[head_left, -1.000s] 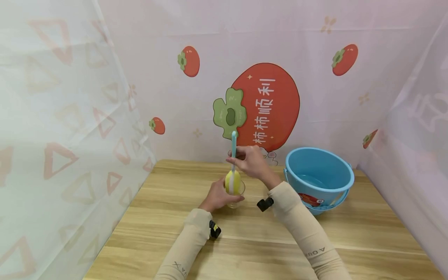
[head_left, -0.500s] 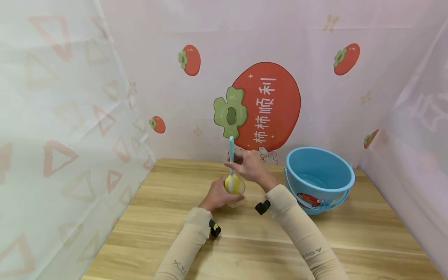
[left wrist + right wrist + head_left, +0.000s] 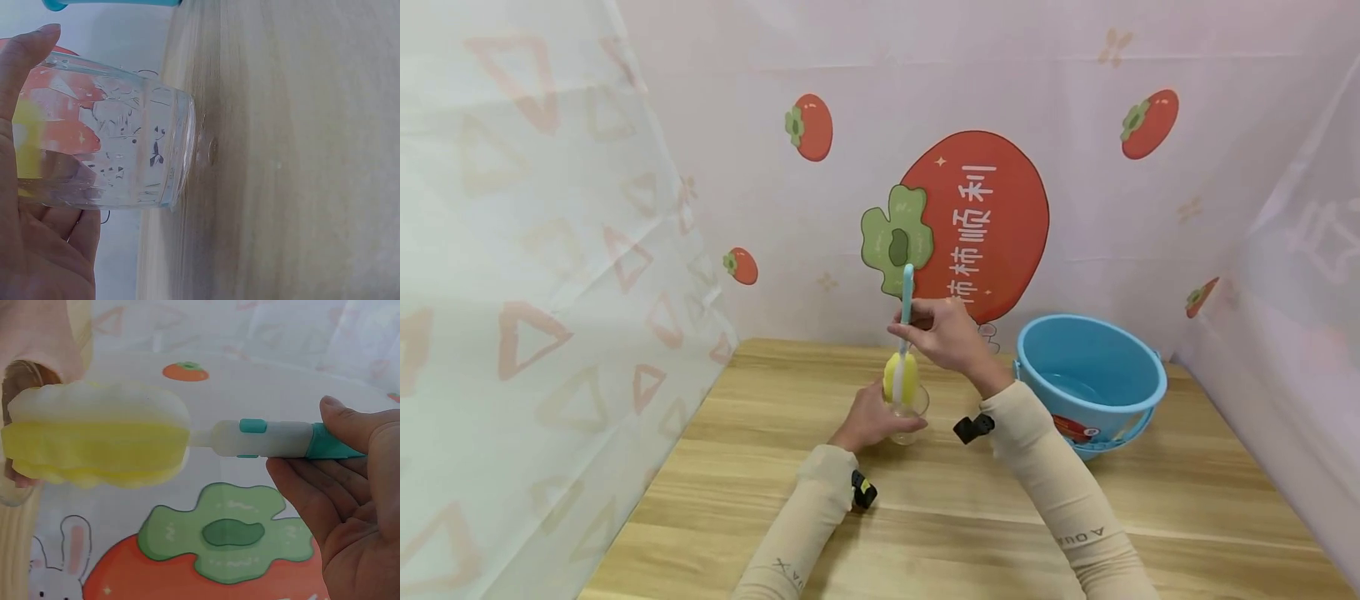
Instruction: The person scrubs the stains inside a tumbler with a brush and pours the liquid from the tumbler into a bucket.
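Yellow-headed brush [image 3: 156, 440], pinched by its handle in the right hand [image 3: 943, 333], long axis nearly upright; its head lies below those fingers, low end within the mouth of the glass [image 3: 125, 137]; nearer is the left hand [image 3: 877, 418], thumb and fingers gripping that glass.

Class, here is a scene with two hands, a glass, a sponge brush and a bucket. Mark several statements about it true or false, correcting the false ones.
1. The left hand grips a clear glass. True.
2. The right hand holds the brush by its handle. True.
3. The sponge is entirely red. False: yellow and white.
4. The bucket stands on the table. True.
5. The bucket is green. False: blue.
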Motion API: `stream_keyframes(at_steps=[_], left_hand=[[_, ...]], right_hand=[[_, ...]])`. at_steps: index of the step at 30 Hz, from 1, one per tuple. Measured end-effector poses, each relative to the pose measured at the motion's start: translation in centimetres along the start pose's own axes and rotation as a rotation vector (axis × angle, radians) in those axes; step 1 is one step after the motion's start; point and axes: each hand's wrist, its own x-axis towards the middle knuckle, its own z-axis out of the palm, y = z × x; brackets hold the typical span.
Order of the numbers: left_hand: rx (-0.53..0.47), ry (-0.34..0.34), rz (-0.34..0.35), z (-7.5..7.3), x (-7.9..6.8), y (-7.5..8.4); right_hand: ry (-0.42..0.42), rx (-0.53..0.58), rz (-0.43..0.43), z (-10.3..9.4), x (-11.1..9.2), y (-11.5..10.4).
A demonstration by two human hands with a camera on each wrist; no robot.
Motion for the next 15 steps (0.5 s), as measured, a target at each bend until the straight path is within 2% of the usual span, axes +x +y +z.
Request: stream_keyframes(at_steps=[6,9,15], left_hand=[[-0.007,0.005,-0.031,0.2,-0.1,-0.2],[-0.011,-0.001,-0.041,0.3,-0.1,-0.2],[-0.019,0.004,-0.034,0.1,0.0,0.1]], right_hand=[[-0.051,-0.046,0.028,2.1,-1.1,1.9],[-0.040,-0.047,0.026,2.8,-1.6,2.5],[0.028,0.007,0.028,1.1,-0.9,1.3]])
